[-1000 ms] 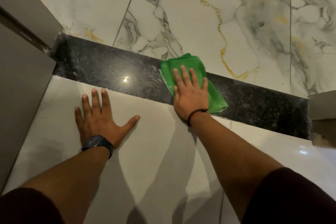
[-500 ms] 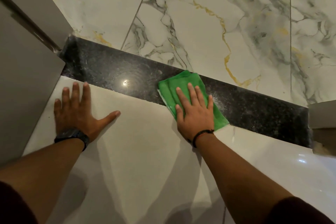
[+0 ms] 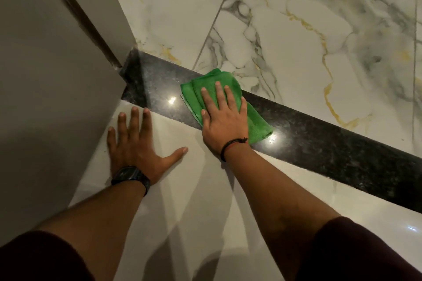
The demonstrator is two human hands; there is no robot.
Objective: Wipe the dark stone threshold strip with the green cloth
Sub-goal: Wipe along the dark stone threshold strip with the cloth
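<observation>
Lying under right hand (image 3: 222, 118): green cloth (image 3: 252, 112)

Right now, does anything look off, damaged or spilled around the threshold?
Nothing stands out. The green cloth lies flat on the dark stone strip under the right hand; the left hand braces on the pale floor tile.
</observation>
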